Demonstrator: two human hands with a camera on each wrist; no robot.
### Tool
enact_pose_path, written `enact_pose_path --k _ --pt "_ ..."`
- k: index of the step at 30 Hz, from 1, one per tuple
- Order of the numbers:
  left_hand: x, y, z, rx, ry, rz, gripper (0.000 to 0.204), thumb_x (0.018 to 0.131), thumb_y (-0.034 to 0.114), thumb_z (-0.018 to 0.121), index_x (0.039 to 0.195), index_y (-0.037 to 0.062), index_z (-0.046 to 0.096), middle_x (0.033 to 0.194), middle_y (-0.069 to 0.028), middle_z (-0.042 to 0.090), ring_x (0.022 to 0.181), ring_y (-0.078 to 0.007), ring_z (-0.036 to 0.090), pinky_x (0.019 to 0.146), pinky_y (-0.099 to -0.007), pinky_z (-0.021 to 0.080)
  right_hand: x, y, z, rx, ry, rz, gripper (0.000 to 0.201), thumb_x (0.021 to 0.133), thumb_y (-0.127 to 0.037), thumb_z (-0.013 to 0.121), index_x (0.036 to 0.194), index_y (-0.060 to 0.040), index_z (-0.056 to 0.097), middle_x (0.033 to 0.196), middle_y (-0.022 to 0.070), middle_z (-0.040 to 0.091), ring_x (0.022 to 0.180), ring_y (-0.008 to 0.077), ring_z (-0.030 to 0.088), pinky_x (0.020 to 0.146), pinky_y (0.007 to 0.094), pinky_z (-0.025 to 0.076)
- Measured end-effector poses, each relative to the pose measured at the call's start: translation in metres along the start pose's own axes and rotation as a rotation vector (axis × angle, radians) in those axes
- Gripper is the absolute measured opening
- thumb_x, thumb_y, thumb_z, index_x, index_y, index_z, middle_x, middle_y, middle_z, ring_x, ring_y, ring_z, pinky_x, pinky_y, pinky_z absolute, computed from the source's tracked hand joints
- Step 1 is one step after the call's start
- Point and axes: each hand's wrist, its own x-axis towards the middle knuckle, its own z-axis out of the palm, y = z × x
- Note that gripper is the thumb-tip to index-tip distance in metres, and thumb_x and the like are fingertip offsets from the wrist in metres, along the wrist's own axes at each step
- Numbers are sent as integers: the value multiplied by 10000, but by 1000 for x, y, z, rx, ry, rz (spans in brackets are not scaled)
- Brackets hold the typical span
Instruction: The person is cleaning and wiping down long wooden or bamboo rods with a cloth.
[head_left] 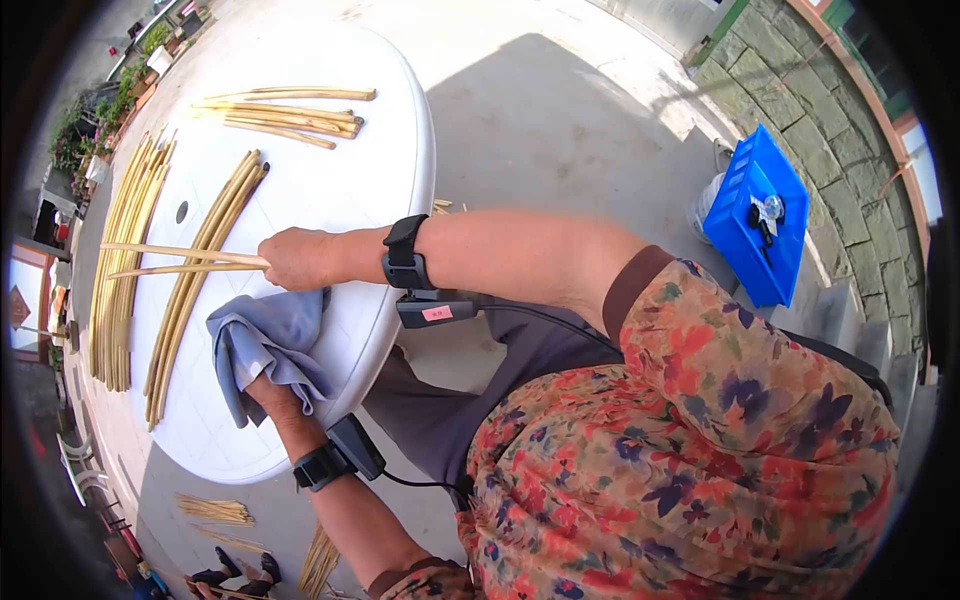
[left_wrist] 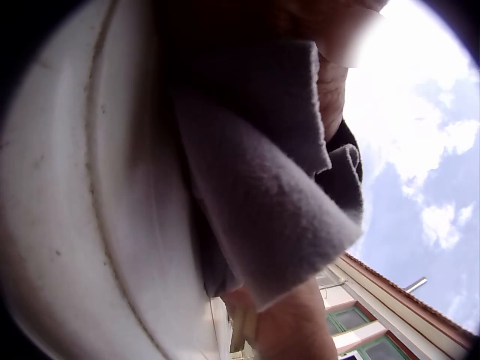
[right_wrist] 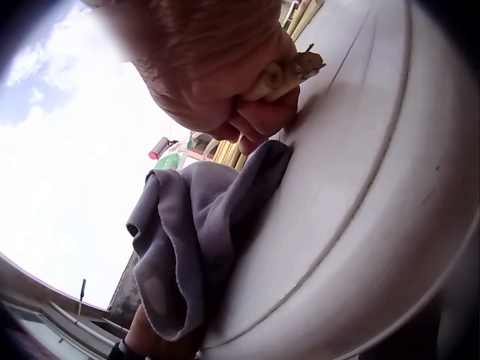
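My right hand (head_left: pixel 295 259) grips two long pale wooden sticks (head_left: pixel 185 262) near their ends, above the white table. Their cut ends (right_wrist: pixel 289 77) stick out of the curled fingers in the right wrist view. The sticks spread apart slightly and cross over other sticks lying on the table. Beside the table's near edge my left hand (head_left: pixel 268 393) holds a bunched grey-blue cloth (head_left: pixel 262 340), which hides most of its fingers. In the left wrist view the cloth (left_wrist: pixel 262 195) hangs in folds next to the table's side.
On the round white table (head_left: pixel 340 200) lie a short bundle of sticks (head_left: pixel 290 115), a middle bundle (head_left: pixel 205 270) and a larger row (head_left: pixel 125 270) at the far edge. More sticks (head_left: pixel 215 510) lie on the ground. A blue crate (head_left: pixel 745 220) stands at the right, near a stone wall.
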Motion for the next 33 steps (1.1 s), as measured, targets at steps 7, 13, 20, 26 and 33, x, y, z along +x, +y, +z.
enact_pose_path --k 7,13,20,26,33 --pt "4 23 7 14 -19 -96 383 858 222 524 1146 -16 441 1100 -122 507 961 -189 522 808 -297 462 -22 -25 -1 -227 -1 -45 195 788 -119 458 885 34 531 813 199 608 758 344 601 660 416 467" --pt "4 36 16 -275 -5 -151 408 891 259 467 1192 -6 391 1146 -130 479 1016 -224 507 872 -346 454 -27 -30 -1 -267 17 -75 186 786 -89 443 907 36 509 825 191 606 792 329 603 677 412 469" --pt "4 46 18 -730 10 -377 585 901 449 309 1332 65 218 1343 -139 291 1226 -279 317 1030 -406 279 -27 -29 0 -301 121 -41 142 816 -116 428 897 -12 481 816 171 589 770 328 595 669 411 473" --pt "4 53 20 -909 1 -398 482 876 389 465 1230 74 374 1193 -77 447 1071 -205 454 909 -335 400 -30 -24 4 -365 236 -125 189 842 -151 443 1002 -50 428 861 186 579 754 345 583 654 419 475" --pt "37 71 34 288 -36 86 272 837 257 496 964 23 549 888 -142 567 811 -250 546 730 -334 440 -26 -18 0 -347 253 -141 203 818 -152 468 963 -14 431 823 212 590 779 369 585 676 432 472"
